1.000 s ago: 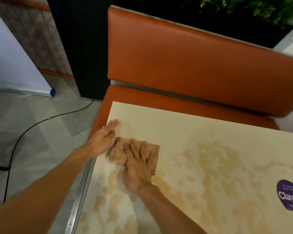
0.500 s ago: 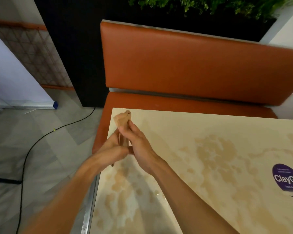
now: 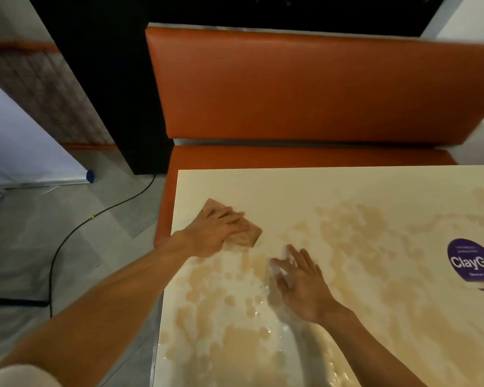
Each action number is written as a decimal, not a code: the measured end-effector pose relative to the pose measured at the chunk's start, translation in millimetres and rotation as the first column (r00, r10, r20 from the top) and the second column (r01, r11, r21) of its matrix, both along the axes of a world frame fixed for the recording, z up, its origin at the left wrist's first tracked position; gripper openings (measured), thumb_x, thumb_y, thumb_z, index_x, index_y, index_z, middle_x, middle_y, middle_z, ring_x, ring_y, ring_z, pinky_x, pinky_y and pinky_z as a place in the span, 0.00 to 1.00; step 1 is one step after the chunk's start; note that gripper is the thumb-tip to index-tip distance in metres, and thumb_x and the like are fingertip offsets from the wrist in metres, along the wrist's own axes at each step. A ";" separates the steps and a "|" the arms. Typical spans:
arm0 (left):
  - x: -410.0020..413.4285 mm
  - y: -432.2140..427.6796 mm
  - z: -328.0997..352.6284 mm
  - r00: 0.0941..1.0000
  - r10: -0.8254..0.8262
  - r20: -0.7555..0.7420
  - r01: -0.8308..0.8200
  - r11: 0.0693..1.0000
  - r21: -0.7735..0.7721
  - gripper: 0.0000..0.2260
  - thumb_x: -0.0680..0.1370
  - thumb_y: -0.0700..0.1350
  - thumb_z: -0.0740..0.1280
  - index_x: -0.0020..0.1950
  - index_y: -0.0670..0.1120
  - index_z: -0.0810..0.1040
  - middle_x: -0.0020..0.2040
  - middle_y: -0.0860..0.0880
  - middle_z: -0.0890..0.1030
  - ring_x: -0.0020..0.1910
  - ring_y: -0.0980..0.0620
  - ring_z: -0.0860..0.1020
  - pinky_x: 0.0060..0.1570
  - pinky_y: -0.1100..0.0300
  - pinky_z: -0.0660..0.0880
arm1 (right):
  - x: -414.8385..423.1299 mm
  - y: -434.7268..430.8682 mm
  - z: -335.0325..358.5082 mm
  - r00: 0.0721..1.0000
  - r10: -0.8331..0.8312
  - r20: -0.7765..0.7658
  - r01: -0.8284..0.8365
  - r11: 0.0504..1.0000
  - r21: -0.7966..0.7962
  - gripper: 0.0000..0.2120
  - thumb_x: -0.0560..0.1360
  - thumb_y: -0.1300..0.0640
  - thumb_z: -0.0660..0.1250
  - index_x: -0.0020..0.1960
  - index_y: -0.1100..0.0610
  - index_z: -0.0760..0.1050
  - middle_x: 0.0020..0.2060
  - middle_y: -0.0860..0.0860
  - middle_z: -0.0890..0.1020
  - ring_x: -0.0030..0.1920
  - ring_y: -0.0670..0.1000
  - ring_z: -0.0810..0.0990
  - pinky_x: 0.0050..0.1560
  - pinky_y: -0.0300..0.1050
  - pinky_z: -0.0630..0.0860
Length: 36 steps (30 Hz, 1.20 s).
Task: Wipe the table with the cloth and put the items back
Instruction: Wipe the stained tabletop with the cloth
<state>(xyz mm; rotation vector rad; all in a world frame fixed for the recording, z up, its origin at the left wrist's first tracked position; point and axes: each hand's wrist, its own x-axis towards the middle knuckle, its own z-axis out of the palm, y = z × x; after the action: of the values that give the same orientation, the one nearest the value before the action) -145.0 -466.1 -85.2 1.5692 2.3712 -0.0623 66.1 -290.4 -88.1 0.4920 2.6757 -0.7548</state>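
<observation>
A small tan cloth (image 3: 246, 236) lies flat on the cream, brown-mottled table (image 3: 347, 196) near its far left corner. My left hand (image 3: 217, 231) presses down on the cloth with straight fingers and covers most of it. My right hand (image 3: 299, 283) rests flat on the bare tabletop a little nearer and to the right, fingers spread, apart from the cloth. Wet streaks shine on the table (image 3: 266, 308) beside that hand.
An orange bench (image 3: 305, 88) stands right behind the table's far edge. A purple round sticker (image 3: 472, 263) sits on the table at the right. On the floor at the left run a black cable (image 3: 76, 230) and a white banner stand (image 3: 25, 152).
Half a second ago both hands held the cloth up between them. Now the cloth is back down under my left hand, and my right hand has let go and moved onto the table.
</observation>
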 end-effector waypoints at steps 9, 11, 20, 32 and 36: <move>16.6 -45.3 -17.0 0.998 0.016 0.067 -0.016 1.000 0.002 0.37 0.76 0.35 0.58 0.77 0.63 0.49 0.80 0.56 0.45 0.79 0.52 0.40 0.75 0.43 0.41 | 3.0 -3.9 -9.5 0.999 -0.037 -0.036 0.038 0.999 0.024 0.19 0.81 0.48 0.54 0.72 0.41 0.63 0.79 0.49 0.47 0.78 0.56 0.40 0.75 0.62 0.45; 22.8 -59.9 -14.6 0.997 0.035 0.069 -0.034 0.999 -0.012 0.36 0.77 0.35 0.58 0.77 0.63 0.50 0.80 0.56 0.45 0.79 0.52 0.41 0.75 0.44 0.42 | 4.6 -4.2 -10.6 0.999 -0.031 -0.034 0.032 0.999 0.032 0.19 0.81 0.48 0.54 0.72 0.41 0.62 0.79 0.49 0.47 0.78 0.56 0.40 0.76 0.62 0.45; 59.5 -119.8 -4.5 0.976 0.192 0.103 -0.195 0.981 0.016 0.39 0.72 0.31 0.58 0.77 0.60 0.55 0.80 0.56 0.48 0.79 0.54 0.44 0.75 0.51 0.45 | 4.9 -5.4 -13.8 0.998 -0.044 -0.037 0.045 0.999 0.027 0.19 0.81 0.50 0.55 0.72 0.41 0.63 0.79 0.48 0.48 0.78 0.54 0.41 0.75 0.60 0.45; 162.3 -167.1 -12.2 0.848 0.459 0.264 -0.492 0.867 0.074 0.40 0.72 0.30 0.57 0.77 0.59 0.50 0.77 0.58 0.41 0.78 0.53 0.39 0.77 0.54 0.45 | 4.3 -8.8 -17.2 0.999 -0.031 -0.037 0.033 0.997 0.063 0.21 0.80 0.48 0.57 0.72 0.42 0.61 0.79 0.49 0.47 0.78 0.55 0.41 0.75 0.62 0.43; 192.9 -176.0 -13.6 0.813 0.490 0.313 -0.541 0.835 0.098 0.41 0.71 0.29 0.57 0.78 0.60 0.52 0.76 0.61 0.41 0.78 0.54 0.40 0.77 0.54 0.50 | 7.5 -6.5 -10.1 1.000 -0.010 -0.003 0.010 0.998 0.069 0.22 0.80 0.48 0.56 0.74 0.43 0.60 0.79 0.51 0.47 0.78 0.56 0.42 0.75 0.61 0.45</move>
<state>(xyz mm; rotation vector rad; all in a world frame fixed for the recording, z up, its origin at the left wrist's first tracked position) 47.9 -642.1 -98.8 0.8603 2.5320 0.4753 73.5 -296.8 -98.2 0.5218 2.7116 -0.6678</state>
